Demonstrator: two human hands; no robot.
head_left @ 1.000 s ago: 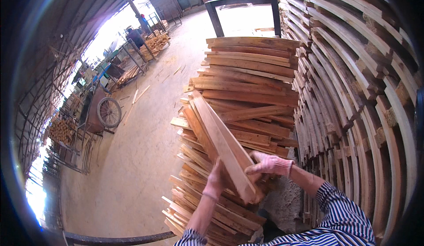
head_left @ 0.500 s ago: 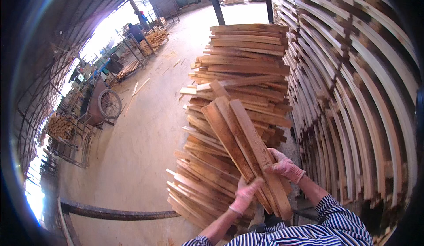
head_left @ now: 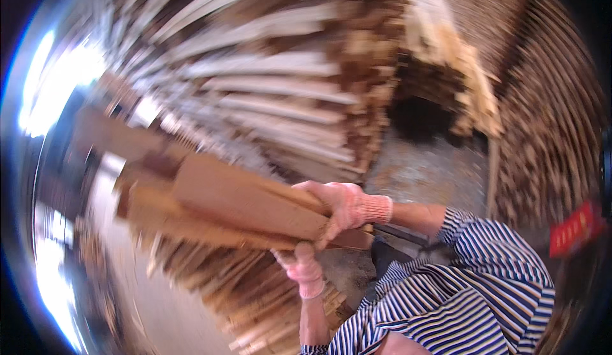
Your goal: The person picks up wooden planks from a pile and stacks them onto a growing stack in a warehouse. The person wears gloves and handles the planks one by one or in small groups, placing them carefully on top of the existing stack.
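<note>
Several long wooden boards (head_left: pixel 236 202) are held together in a bundle across the middle of the view, pointing toward the upper left. My right hand (head_left: pixel 341 211), in a pale pink knit glove, grips the bundle's near end from its right side. Below it my left hand (head_left: pixel 301 269), gloved the same way, is closed around the underside edge of the same boards. The boards are raised over a pile of loose wooden slats (head_left: pixel 255 297). Motion blurs the far ends of the boards.
Stacked pale boards (head_left: pixel 280 90) rise in layered rows beyond the bundle. Another tall stack (head_left: pixel 554 100) stands at the right, with grey floor (head_left: pixel 430 167) between. A red object (head_left: pixel 577 229) is at the far right edge.
My view and body have swung to the right, away from the slat pile. Both hands carry the boards along, now turned to lie nearly crosswise and lifted off the pile.
</note>
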